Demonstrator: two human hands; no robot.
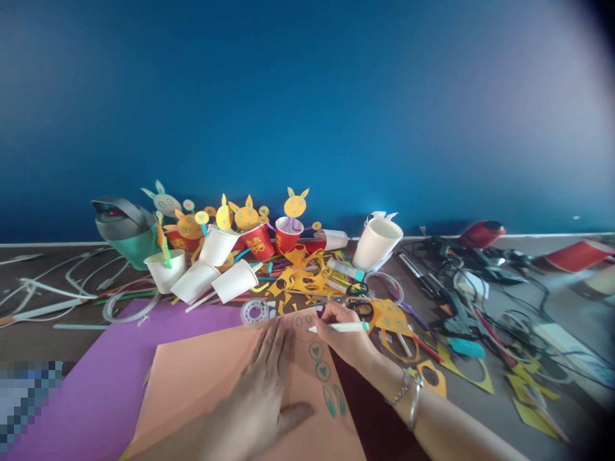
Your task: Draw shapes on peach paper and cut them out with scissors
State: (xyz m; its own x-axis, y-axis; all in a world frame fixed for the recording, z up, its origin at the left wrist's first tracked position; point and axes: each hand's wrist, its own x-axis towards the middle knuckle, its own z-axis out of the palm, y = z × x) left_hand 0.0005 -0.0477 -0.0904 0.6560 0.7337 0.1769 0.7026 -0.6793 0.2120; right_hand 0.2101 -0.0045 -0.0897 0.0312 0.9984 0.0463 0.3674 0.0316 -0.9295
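A sheet of orange paper (192,384) lies on top of purple paper (91,378). My left hand (269,378) rests flat on the orange sheet, fingers stretched out. A white marker with a green end (343,327) is pinched in my right hand (343,330), its tip at the paper near the top. Beside the tip is a round face outline with two eyes drawn in green. Below it run two circles with hearts (323,371) and two long ear shapes (335,401). A tape roll (255,313) sits at the sheet's top edge.
Paper cups (235,282), some holding yellow rabbit cut-outs (295,205), stand or lie along the back. Yellow scraps (300,278), scissors (360,308) and a glue stick (344,269) lie behind my right hand. Dark cables and a glue gun (461,320) crowd the right.
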